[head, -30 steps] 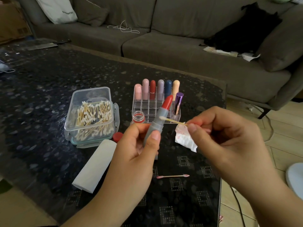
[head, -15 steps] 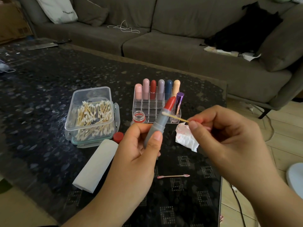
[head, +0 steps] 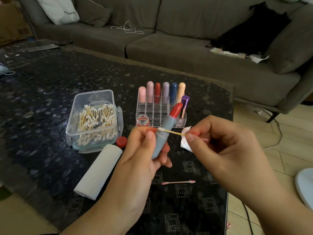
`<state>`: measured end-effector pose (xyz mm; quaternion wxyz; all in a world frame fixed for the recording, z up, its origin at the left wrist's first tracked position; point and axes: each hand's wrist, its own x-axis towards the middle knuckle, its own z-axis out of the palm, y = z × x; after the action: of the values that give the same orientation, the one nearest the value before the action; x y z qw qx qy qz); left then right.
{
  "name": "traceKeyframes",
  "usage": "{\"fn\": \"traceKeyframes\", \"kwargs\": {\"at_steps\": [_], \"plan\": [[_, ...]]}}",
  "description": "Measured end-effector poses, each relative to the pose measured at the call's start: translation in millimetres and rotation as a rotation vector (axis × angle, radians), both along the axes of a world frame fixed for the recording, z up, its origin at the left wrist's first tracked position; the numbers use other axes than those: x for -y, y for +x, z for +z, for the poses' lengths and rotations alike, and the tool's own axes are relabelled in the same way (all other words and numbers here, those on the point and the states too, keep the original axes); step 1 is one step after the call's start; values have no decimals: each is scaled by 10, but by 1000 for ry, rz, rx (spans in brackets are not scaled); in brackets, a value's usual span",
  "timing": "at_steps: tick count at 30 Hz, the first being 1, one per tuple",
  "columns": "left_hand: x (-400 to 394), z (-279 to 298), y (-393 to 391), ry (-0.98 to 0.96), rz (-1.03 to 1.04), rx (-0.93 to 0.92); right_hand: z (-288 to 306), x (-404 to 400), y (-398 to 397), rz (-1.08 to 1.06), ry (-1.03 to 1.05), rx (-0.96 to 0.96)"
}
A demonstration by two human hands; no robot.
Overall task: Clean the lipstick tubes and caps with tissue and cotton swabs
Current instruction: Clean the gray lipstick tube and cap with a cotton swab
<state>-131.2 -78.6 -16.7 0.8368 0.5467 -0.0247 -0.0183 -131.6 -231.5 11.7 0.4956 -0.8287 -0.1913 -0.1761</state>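
Holding 1 grey lipstick tube [head: 162, 134], red bullet up, in L hand [head: 144, 155] w/ curled fingers, R hand [head: 220, 150] pinching 1 cotton swab [head: 171, 131] vs tube; 7 capped lipsticks in organizer [head: 160, 114], 1 used swab [head: 177, 182] on table [head: 42, 99].

Swab box [head: 92, 118] left of rack [head: 160, 109] (table)

A: I see the grey lipstick tube [head: 160, 138] uncapped, red bullet up, tilted right; cotton swab [head: 171, 131] lies across its collar, white tip touching

B: Tissue?

A: Stained tissue piece [head: 185, 141] just behind; tissue roll [head: 99, 172] flat on table, used pink swab [head: 178, 182] nearer me
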Motion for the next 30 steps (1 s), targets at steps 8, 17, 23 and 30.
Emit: {"fn": "traceKeyframes", "kwargs": {"at_steps": [8,17,23,30], "plan": [[3,-22,33,42,20,-30,1,3,9,-28,-34,19],[-13,-32,21,178,27,-25,14,22,18,-89,-4,36],[-22,-27,12,254,62,7,21,4,4,-62,-21,60],[-47,-59,12,369,136,49,6,-16,2,-26,-54,47]]}}
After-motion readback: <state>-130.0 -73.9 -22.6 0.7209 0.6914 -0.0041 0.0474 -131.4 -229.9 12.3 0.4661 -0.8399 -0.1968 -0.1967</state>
